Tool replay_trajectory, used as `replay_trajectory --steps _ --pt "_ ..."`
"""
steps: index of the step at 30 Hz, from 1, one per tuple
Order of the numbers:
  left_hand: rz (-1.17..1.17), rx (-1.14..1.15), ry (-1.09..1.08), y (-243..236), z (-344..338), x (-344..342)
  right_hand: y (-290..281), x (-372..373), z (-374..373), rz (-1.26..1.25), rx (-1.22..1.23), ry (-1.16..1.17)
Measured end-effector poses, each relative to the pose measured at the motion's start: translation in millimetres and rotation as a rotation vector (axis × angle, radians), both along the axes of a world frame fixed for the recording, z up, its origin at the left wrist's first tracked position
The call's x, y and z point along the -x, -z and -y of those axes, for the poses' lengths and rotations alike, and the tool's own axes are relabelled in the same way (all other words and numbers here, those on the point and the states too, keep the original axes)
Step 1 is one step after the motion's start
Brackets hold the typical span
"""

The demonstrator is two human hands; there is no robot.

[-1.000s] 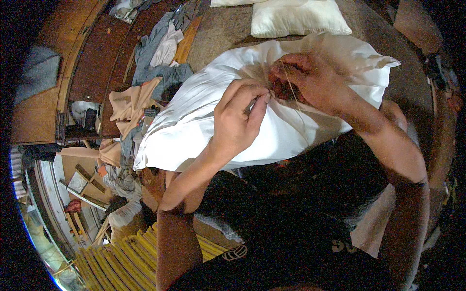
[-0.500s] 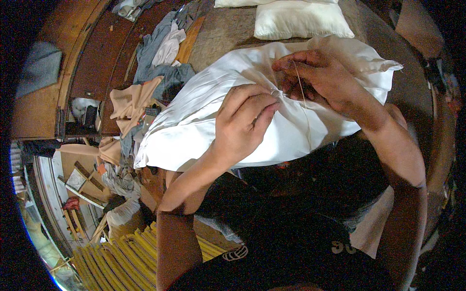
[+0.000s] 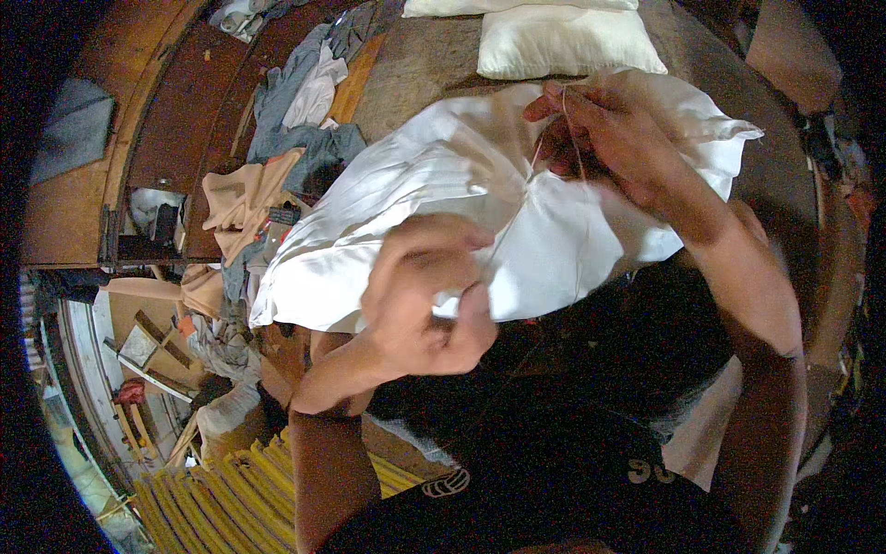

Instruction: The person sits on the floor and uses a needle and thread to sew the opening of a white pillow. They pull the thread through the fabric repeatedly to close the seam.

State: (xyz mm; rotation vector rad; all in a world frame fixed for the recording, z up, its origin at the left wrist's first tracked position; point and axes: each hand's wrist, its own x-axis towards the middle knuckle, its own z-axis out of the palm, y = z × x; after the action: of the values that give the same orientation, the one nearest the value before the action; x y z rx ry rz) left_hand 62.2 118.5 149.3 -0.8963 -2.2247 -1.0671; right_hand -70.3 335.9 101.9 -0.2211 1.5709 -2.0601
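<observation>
A large white satin pillow [image 3: 351, 258] lies across my lap, with a gathered pucker near its middle. My right hand [image 3: 595, 138] is at the upper part of it, fingers curled, with a thin thread [image 3: 579, 157] looped over them and running down the fabric. My left hand [image 3: 429, 295], smeared by motion, is over the pillow's lower edge with curled fingers; a thread line runs from the pucker toward it. Whether it grips this thread is unclear, and I cannot make out a needle.
Two cream pillows [image 3: 568, 46] lie beyond the work on a brown surface [image 3: 406, 83]. Heaped grey and beige cloths [image 3: 240, 198] are at the left beside wooden cabinets [image 3: 157, 111]. Yellow slats [image 3: 203, 499] show at the lower left, below assorted boards [image 3: 152, 360].
My left hand has dropped down and leftward, away from the pucker, and is now blurred. My right hand has risen slightly, with the thread still over its fingers.
</observation>
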Motion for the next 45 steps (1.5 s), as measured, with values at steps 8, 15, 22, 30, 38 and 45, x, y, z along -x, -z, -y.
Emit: replay_trajectory --steps 8,15,22,30,38,45 --pt "-0.037 -0.741 0.169 -44.0 50.5 -32.0 -0.3 0.1 -4.6 -0.118 0.0 0.045" --pt "0.116 -1.016 0.106 -67.4 81.8 -65.9 -13.9 0.0 1.8 -0.5 -0.048 0.067" --pt "0.073 -0.55 -0.307 -26.2 82.1 -47.8 17.7 14.8 -20.6 -0.95 -0.131 0.231" --pt "-0.155 0.066 -0.276 -48.8 31.4 -64.6 -53.6 -136.8 61.9 -1.474 0.123 0.056" --pt "0.22 -0.128 0.242 -18.5 -1.6 -50.1 -24.9 -180.9 47.7 -0.911 0.279 0.039" --pt "0.061 0.487 0.296 -3.2 12.7 -33.9 -66.1 -212.7 -49.2 -0.482 0.148 0.253"
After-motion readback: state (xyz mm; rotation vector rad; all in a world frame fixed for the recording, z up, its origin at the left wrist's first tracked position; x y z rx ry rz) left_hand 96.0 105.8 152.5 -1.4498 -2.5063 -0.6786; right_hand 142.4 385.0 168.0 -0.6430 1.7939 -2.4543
